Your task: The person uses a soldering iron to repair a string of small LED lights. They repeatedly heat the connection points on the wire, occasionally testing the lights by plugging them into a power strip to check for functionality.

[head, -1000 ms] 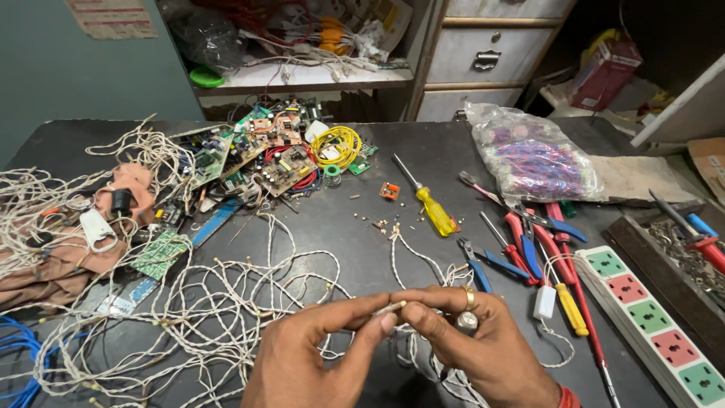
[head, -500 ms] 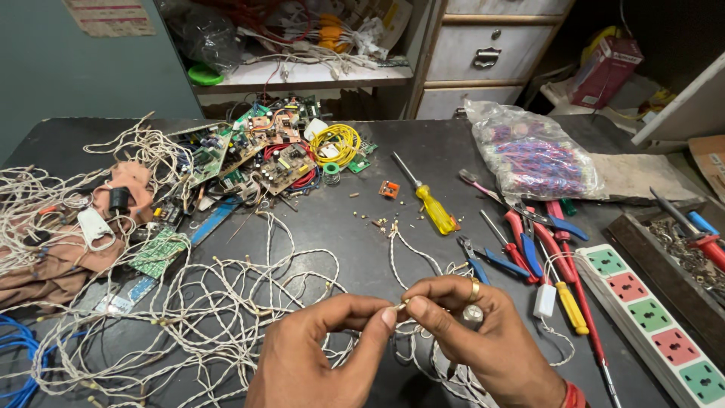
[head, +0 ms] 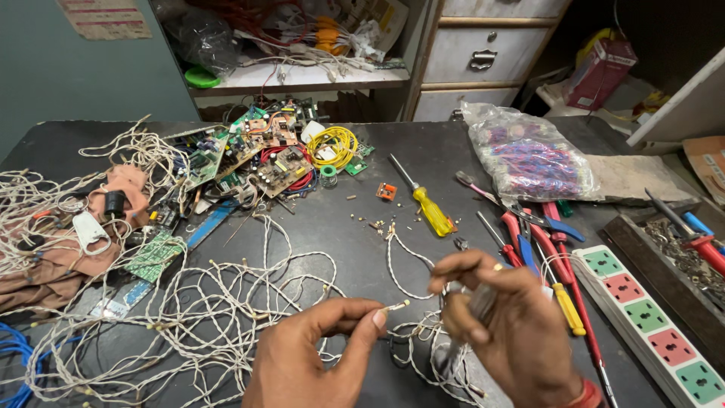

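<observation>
Mid-step on thin white twisted wire (head: 393,308), just below yellow-handled screwdriver (head: 430,210): left hand (head: 317,355) pinched on its tip, right hand (head: 498,332) blurred, closed round strands. Next prob. needs steady twist, tip kept tight.

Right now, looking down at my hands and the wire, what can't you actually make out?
- Right hand: motion-blurred in the head view; the thin tool or wire in its grip is a smear.
- Left hand: wrist cut off by the bottom edge; it pinches a wire end.
- Small bits on the table: too small to identify.
- Plastic bag: contents hazy behind film.
</observation>
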